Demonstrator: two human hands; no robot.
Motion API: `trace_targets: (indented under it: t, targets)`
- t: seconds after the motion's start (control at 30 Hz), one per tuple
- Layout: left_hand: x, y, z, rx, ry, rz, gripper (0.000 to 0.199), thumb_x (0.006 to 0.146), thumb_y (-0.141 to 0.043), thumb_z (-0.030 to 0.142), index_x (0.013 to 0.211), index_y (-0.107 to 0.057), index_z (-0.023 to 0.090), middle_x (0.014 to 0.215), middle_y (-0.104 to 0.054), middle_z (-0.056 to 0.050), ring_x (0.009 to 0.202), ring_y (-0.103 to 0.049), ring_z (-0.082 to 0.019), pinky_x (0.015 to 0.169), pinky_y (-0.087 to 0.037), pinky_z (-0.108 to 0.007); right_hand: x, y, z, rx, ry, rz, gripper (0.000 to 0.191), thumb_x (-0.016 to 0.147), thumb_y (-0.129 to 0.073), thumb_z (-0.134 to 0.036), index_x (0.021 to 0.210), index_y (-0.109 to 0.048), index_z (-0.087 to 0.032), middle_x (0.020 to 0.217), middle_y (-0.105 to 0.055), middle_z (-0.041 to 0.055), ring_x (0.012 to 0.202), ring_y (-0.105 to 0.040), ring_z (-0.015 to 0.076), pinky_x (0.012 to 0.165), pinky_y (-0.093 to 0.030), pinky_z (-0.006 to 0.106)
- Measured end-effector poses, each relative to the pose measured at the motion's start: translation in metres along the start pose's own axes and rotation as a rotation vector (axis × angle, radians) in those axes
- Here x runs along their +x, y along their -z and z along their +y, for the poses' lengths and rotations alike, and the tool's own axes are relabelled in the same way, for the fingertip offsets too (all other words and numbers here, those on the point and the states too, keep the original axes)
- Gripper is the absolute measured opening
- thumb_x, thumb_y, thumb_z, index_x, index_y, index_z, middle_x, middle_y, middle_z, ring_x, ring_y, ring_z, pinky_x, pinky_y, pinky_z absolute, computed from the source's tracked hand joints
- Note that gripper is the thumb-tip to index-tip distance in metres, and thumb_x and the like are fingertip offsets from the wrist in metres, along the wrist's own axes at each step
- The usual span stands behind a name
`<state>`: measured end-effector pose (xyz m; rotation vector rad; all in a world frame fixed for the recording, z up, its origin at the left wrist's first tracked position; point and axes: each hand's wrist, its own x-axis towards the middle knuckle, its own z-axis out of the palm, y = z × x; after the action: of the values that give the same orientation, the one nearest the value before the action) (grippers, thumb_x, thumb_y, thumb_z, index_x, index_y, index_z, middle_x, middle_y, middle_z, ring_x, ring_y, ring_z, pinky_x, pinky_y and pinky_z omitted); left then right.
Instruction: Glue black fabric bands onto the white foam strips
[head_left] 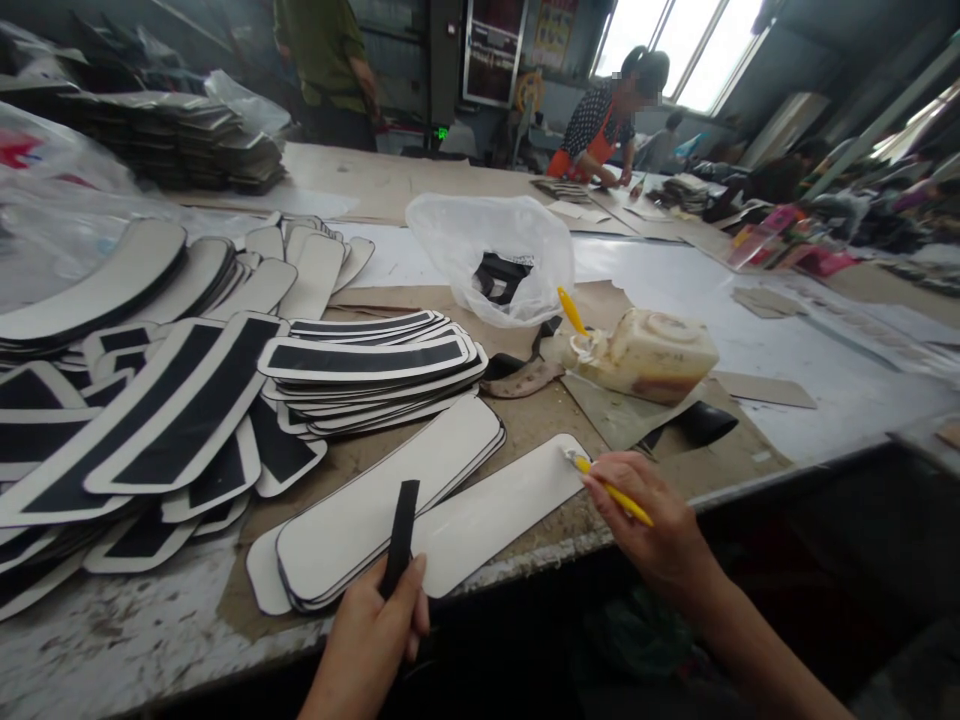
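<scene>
My right hand [649, 515] is closed around a yellow-handled brush [621, 498], whose bristle end touches the far right end of a curved white panel [499, 510]. At the bottom centre, my left hand [379, 625] grips a black strip [401, 530] that stands up from the fingers, close to the panel's near left end. Just left of that panel lies a stack of plain white panels [382, 505]. Behind it rests a pile of white panels with black strips on them [367, 357].
More panels [184, 410] are heaped at left. A plastic bag [491, 225] with black pieces, a stained container [660, 350] and another yellow handle [572, 310] are behind the brushed panel. The table's front edge [555, 555] runs beneath my hands. A person in orange [592, 145] works farther back.
</scene>
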<state>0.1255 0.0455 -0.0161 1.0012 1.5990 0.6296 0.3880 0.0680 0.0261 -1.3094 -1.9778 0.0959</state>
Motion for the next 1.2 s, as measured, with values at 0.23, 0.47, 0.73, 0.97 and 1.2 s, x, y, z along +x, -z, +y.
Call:
trace_targets:
  t: [0.23,0.47,0.73,0.97,1.2]
  targets:
    - [0.002,0.001,-0.001,-0.05,0.021,-0.029,0.048,0.078,-0.046,0.054,0.044,-0.048,0.019,0.032,-0.04,0.002,0.034,-0.035,-0.01,0.043,-0.025,-0.024,-0.02,-0.04,-0.06,0.359,-0.051,-0.087,0.015,0.087,-0.049,-0.008,0.095,-0.055,-0.02,0.085,-0.057,0.0051,0.083,-0.058,0.0168,0.073,-0.05,0.029]
    - [-0.002,0.004,0.0,-0.128,0.037,-0.099,0.047,0.079,-0.044,0.052,0.048,-0.051,0.017,0.037,-0.044,0.001,0.037,-0.038,-0.01,0.043,-0.026,-0.023,-0.022,-0.045,-0.078,0.748,-0.501,0.054,0.009,0.089,-0.051,-0.021,0.083,-0.058,-0.021,0.072,-0.057,-0.0003,0.053,-0.058,0.0116,0.054,-0.05,0.025]
    - [0.006,0.0,-0.007,-0.176,0.044,-0.096,0.042,0.073,-0.043,0.052,0.047,-0.047,0.019,0.031,-0.042,0.001,0.029,-0.033,-0.009,0.036,-0.02,-0.023,-0.017,-0.041,-0.066,0.665,-0.584,0.026,0.013,0.085,-0.058,-0.032,0.081,-0.059,-0.019,0.062,-0.06,-0.0003,0.052,-0.059,0.0149,0.053,-0.051,0.027]
    - [0.006,-0.001,-0.008,-0.194,0.026,-0.1,0.039,0.072,-0.043,0.052,0.05,-0.046,0.02,0.03,-0.041,0.002,0.028,-0.033,-0.009,0.035,-0.02,-0.023,-0.011,-0.041,-0.077,0.708,-0.57,-0.01,0.014,0.087,-0.055,-0.032,0.082,-0.058,-0.02,0.059,-0.059,-0.0013,0.05,-0.058,0.0146,0.051,-0.049,0.027]
    - [0.003,0.001,-0.007,-0.207,0.005,-0.107,0.036,0.074,-0.044,0.051,0.058,-0.046,0.019,0.037,-0.047,0.001,0.031,-0.037,-0.009,0.035,-0.023,-0.021,-0.012,-0.027,-0.061,0.363,-0.45,0.092,0.016,0.087,-0.054,-0.033,0.08,-0.059,-0.02,0.068,-0.057,0.0011,0.063,-0.057,0.0171,0.061,-0.046,0.03]
